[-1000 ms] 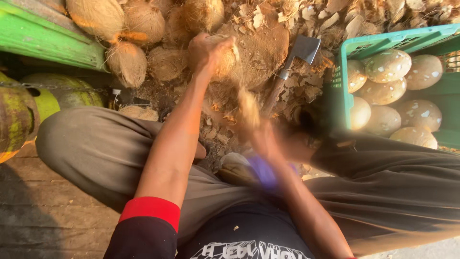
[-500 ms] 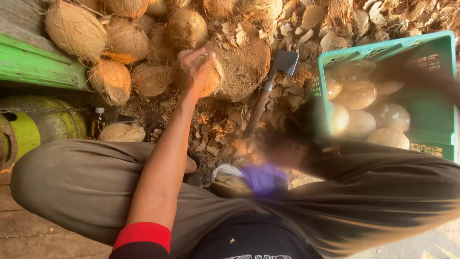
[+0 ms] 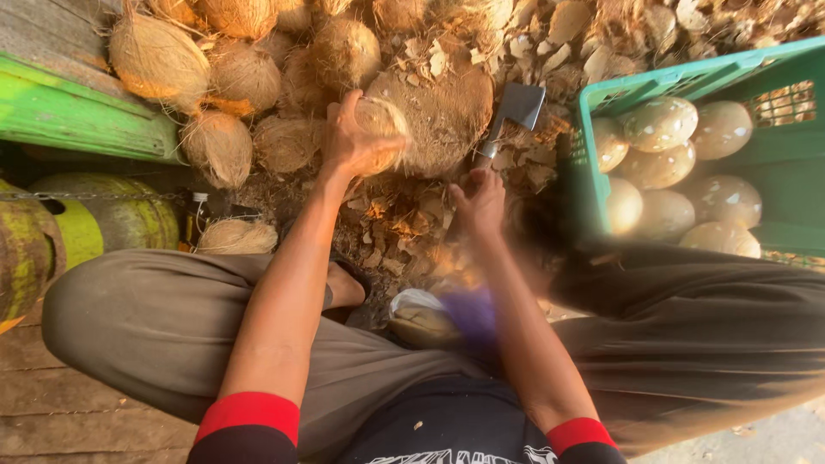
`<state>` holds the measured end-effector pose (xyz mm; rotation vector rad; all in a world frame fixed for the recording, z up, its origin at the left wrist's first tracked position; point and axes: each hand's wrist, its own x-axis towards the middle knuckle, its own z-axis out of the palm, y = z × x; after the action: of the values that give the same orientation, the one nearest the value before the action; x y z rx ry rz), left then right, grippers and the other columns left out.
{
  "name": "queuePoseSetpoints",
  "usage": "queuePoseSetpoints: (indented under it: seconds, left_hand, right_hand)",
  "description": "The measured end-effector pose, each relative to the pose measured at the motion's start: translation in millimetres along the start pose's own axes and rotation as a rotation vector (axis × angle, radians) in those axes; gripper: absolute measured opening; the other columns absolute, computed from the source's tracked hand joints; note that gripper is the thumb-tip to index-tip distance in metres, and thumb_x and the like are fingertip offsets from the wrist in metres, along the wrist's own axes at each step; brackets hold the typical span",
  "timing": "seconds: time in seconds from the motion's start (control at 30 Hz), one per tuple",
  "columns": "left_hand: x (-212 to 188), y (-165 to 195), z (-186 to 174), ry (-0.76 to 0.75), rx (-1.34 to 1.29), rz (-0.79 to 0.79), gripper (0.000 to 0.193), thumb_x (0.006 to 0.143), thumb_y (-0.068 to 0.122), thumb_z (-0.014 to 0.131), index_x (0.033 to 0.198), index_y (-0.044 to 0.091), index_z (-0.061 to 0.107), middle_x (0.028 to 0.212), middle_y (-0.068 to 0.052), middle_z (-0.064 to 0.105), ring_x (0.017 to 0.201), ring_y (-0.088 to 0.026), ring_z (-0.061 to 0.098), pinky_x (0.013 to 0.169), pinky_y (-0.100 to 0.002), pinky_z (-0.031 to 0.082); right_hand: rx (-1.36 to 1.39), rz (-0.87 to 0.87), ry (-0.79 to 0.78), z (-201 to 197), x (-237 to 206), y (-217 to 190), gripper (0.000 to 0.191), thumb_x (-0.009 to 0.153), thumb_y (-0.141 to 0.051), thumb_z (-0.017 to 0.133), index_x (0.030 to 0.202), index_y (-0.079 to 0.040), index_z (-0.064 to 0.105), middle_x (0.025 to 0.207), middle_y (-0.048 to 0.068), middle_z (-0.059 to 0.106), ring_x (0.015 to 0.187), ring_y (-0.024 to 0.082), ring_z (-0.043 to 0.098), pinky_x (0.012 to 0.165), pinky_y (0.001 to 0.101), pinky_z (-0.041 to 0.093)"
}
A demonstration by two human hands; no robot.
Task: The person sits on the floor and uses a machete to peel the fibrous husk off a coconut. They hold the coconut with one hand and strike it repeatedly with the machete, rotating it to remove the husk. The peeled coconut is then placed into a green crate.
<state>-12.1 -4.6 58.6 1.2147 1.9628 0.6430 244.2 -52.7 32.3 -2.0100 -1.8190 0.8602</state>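
Note:
My left hand (image 3: 348,137) grips a brown husked coconut (image 3: 382,125) and holds it against a large round chopping block (image 3: 447,107). My right hand (image 3: 481,204) reaches toward the handle of a cleaver (image 3: 514,112), whose grey blade is stuck in the block's right edge. The fingers are close to the handle and look blurred; no firm grip shows. I sit low with both knees spread.
A heap of hairy coconuts (image 3: 215,77) lies at the upper left beside a green wooden beam (image 3: 77,116). A green plastic crate (image 3: 773,163) at the right holds several peeled pale coconuts (image 3: 662,125). Green gas cylinders (image 3: 94,223) stand at the left. Husk scraps (image 3: 387,232) cover the ground.
My right hand swung from beside the crate down and left to the cleaver's handle. My left hand kept the coconut at the block.

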Motion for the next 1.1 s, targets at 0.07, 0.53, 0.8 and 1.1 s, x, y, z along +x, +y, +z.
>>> queuePoseSetpoints:
  seconds: [0.07,0.53,0.8,1.1]
  left_hand:
    - [1,-10,6,0.046,-0.233,-0.216,0.114,0.047,0.056,0.091,0.144,0.011,0.049,0.141,-0.017,0.061,0.126,-0.032,0.062,0.101,-0.050,0.053]
    - [-2,-16,22,0.339,-0.385,-0.452,0.089,0.067,0.066,0.073,0.140,0.020,0.050,0.140,-0.012,0.053,0.114,-0.028,0.064,0.092,-0.048,0.056]
    - [-7,-10,53,0.362,-0.767,-0.386,0.097,0.064,0.065,0.080,0.144,0.017,0.049,0.141,-0.017,0.056,0.126,-0.033,0.060,0.099,-0.056,0.052]
    - [-2,15,38,0.209,-0.674,-0.362,0.099,0.083,0.079,0.050,0.147,0.005,0.043,0.142,-0.033,0.059,0.122,-0.043,0.061,0.100,-0.056,0.055]
  right_hand:
    - [0.043,0.018,0.050,5,-15,1,0.057,0.083,-0.032,0.083,0.125,-0.009,0.053,0.117,0.014,0.060,0.104,0.028,0.061,0.092,0.0443,0.053]
    - [0.638,0.356,-0.121,-6,-10,-1,0.066,0.089,-0.023,0.072,0.142,-0.011,0.036,0.099,0.013,0.065,0.071,0.022,0.067,0.062,0.0391,0.061]
    - [0.851,-0.118,-0.037,-64,-9,-29,0.042,0.091,-0.009,0.068,0.130,-0.004,0.052,0.092,0.006,0.061,0.068,0.013,0.062,0.054,0.0284,0.057]
    - [0.835,-0.251,-0.191,-121,-52,-79,0.027,0.109,-0.021,0.055,0.131,-0.005,0.052,0.084,0.004,0.058,0.074,0.011,0.061,0.061,0.0282,0.055]
